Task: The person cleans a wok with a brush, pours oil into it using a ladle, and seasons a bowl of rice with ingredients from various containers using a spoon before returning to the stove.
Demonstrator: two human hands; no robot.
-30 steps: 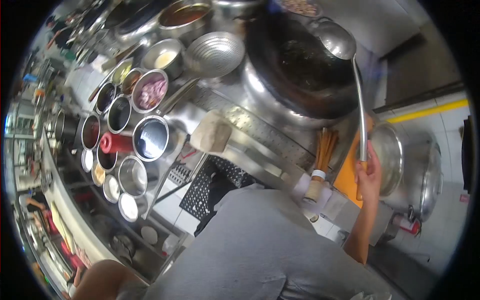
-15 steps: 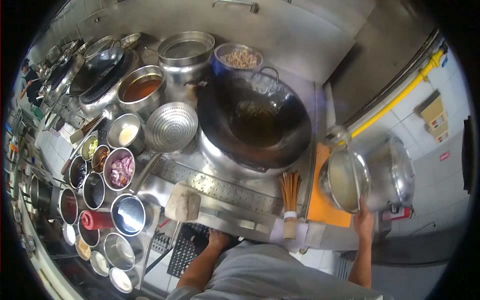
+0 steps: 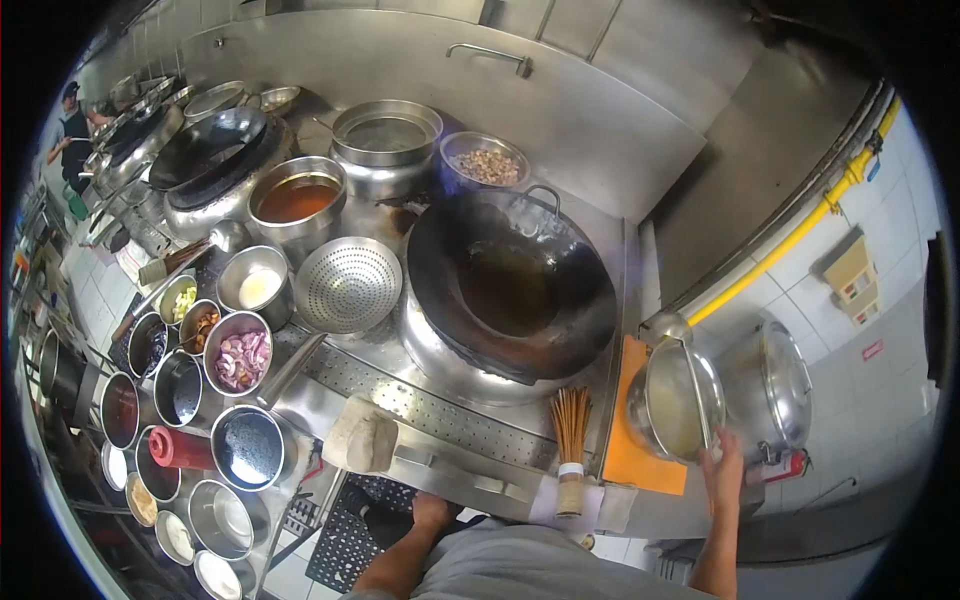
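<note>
Ladle (image 3: 697,392), seen in the head view, is at the right of the scene, its long metal handle running over the open pot (image 3: 642,420) of pale liquid and its bowl beyond the far rim. Right hand (image 3: 724,468) is at the handle's near end, fingers against it; whether they are clamped on it, I cannot tell. By its look the ladle is stiff, sturdy and only moderately heavy, with most weight in the bowl (so it probably tips far end down). Smooth metal could turn slippery with oil or broth; the near end of the handle seems the surest hold, wrapped by the whole hand. The pot is next to an orange board (image 3: 650,475), right of the black wok (image 3: 510,355). Left hand (image 3: 432,511) is low by the near edge of the worktop (image 3: 592,215), well apart from the ladle; its finger position is unclear.
</note>
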